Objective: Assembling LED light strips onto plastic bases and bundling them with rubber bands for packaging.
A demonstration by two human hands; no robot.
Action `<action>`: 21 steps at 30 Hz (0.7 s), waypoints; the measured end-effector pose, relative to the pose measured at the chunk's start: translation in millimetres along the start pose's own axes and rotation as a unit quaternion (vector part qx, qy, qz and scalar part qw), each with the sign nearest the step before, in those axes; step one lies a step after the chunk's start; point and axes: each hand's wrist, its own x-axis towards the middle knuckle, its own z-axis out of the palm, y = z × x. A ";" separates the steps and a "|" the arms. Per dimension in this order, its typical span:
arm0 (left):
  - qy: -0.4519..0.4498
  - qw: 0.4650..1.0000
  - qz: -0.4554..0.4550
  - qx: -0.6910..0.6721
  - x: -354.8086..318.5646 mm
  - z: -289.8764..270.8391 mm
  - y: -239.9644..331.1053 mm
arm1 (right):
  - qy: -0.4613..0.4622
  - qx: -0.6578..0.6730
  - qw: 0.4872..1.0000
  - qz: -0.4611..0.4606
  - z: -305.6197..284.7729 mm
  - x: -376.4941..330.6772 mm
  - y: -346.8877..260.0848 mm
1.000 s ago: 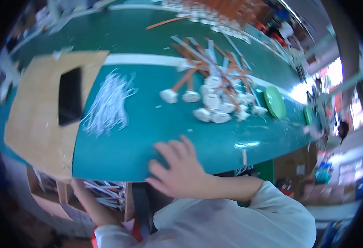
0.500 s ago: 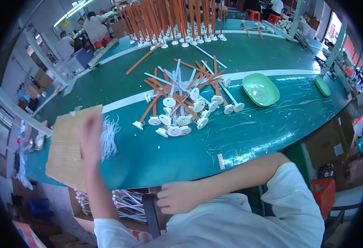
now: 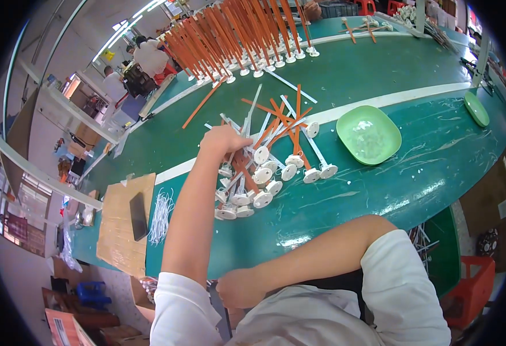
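White-based sticks [image 3: 263, 175] under and just right of the left grip [image 3: 223, 140], its closure and hold unclear

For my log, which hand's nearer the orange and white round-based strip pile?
Left: your left hand is at the pile; right hand is apart, near your torso.

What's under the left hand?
Under the left hand: part of the pile of orange and white strips with round white bases. Strips and bases show around it; whatever lies directly beneath is covered, so I can't tell whether it grips any.
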 end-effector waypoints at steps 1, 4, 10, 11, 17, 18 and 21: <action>-0.002 1.000 -0.005 0.005 1.1 1.4 -1.5 | 0.005 0.002 1.000 -0.004 1.4 0.8 0.1; 0.006 0.992 0.026 -0.121 0.2 1.1 -4.9 | 0.002 0.009 1.000 -0.028 -0.1 0.3 3.1; 0.063 0.941 -0.001 -0.332 -1.0 18.4 -25.3 | -0.063 -0.054 0.997 -0.002 -7.0 -0.2 -1.2; 0.060 0.913 0.003 -0.403 -5.3 17.4 -24.2 | -0.054 -0.066 0.996 -0.004 -5.8 -2.1 -0.3; 0.147 0.865 0.073 -0.474 -20.4 16.1 -25.6 | -0.049 -0.062 0.997 0.003 -8.6 -3.2 -4.1; 0.166 0.839 0.092 -0.509 -26.4 17.7 -21.4 | -0.040 -0.059 0.997 0.001 -9.4 -4.2 -3.9; 0.182 0.777 0.134 -0.587 -40.1 21.4 -18.4 | -0.043 -0.036 0.998 0.018 -12.3 -4.9 -3.8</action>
